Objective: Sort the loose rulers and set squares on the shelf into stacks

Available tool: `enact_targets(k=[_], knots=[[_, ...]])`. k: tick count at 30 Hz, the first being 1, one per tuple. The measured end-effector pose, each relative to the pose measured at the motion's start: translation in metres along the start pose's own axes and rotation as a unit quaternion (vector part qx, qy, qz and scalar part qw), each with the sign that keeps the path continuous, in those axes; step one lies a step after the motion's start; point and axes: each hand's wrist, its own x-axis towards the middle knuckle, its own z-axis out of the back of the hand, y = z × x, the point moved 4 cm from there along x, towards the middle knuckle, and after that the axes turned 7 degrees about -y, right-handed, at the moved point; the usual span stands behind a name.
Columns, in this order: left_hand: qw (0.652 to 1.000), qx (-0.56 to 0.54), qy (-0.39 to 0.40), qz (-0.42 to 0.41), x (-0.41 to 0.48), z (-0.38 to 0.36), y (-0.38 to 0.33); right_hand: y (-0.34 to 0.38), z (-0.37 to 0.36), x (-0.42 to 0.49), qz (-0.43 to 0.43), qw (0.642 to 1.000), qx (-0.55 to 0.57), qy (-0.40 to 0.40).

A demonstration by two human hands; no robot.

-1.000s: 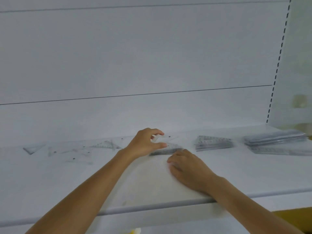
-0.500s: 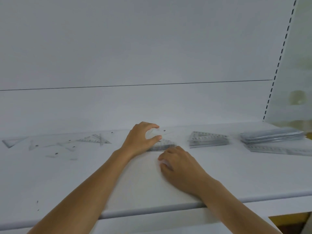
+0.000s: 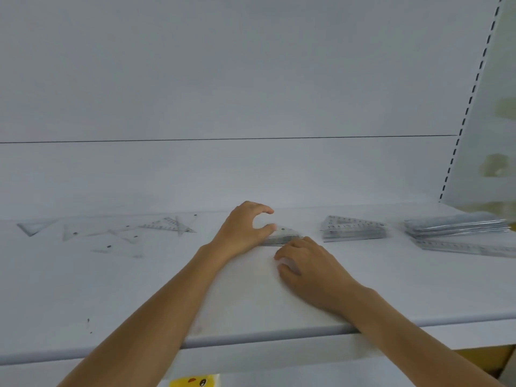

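So you're standing at a big white shelf point(image 3: 391, 289) with both forearms reaching across it. Over on the left a scatter of loose clear set squares point(image 3: 125, 236) is lying flat, some overlapping. Far right, a stack of rulers point(image 3: 455, 227) is sitting near the back, with a single ruler point(image 3: 469, 248) lying just in front of it. Between that and your hands, a tidy stack of set squares point(image 3: 353, 229) is sitting on its own.

Your right hand point(image 3: 310, 270) is resting palm down on the shelf, relaxed and gripping nothing, fingertips touching the near edge of a small pile of set squares point(image 3: 282, 237). Your left hand point(image 3: 243, 231) is arching over that pile, thumb touching its top. I honestly can't tell if it's gripping a piece. A bit of something yellow point(image 3: 195, 382) is peeking out below the shelf.
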Motion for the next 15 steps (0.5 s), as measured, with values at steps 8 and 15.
enact_targets(k=[8, 15], knots=[[0.998, 0.057, 0.020, 0.010, -0.027, 0.083, 0.048, 0.031, 0.002, 0.045, 0.017, 0.999, -0.043, -0.004], [0.992, 0.087, -0.011, 0.089, -0.077, 0.182, 0.149, 0.120, -0.036, 0.110, 0.013, 0.999, 0.013, -0.028]])
